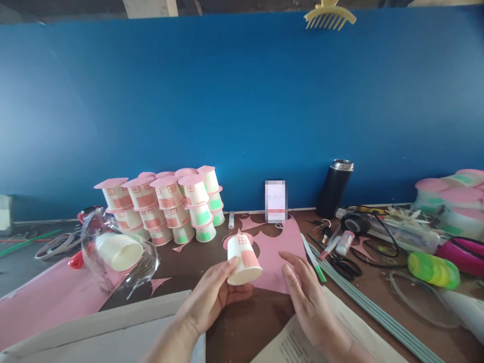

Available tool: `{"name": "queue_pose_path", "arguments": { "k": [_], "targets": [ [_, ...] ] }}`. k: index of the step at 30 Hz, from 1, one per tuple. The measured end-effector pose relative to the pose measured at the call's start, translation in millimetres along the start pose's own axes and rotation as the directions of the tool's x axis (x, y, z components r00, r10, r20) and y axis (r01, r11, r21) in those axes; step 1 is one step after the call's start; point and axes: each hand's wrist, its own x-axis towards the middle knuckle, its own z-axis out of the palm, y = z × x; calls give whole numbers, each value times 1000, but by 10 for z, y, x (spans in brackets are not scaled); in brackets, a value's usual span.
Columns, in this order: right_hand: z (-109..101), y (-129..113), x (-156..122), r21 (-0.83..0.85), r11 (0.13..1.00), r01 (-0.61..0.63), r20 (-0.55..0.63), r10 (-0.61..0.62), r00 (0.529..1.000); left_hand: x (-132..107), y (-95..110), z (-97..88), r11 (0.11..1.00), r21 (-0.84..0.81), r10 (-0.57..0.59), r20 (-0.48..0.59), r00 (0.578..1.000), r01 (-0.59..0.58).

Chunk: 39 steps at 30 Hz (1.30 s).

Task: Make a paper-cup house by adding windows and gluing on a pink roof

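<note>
My left hand (212, 297) grips a white paper cup house (244, 258) with a pink roof, a small window and a pink panel on its side, tilted over the table. My right hand (308, 297) hovers just right of it, fingers stretched and apart, holding nothing, above a cut pink paper sheet (274, 257). Behind them, stacks of finished cup houses (166, 204) with pink roofs stand against the blue wall.
A clear plastic bag with plain white cups (117, 252) lies at left on pink paper. A black flask (335, 187), tape roll (355, 223), scissors (342, 264), glue, green-capped marker (313, 259), grey strips and more cup houses (449, 199) crowd the right. White board (98, 333) lies at the front.
</note>
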Motion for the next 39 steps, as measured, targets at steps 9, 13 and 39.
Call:
{"name": "queue_pose_path", "arguments": {
  "k": [9,13,39],
  "targets": [
    [16,-2,4,99,993,-60,46,56,997,25,-11,-21,992,-52,-119,-61,991,116],
    [-10,-44,45,177,981,-82,88,67,994,15,-31,1,989,8,-147,-41,988,147],
    [-240,-344,109,459,879,-126,331,-38,943,-53,-65,49,967,168,-217,147,965,192]
  ]
}}
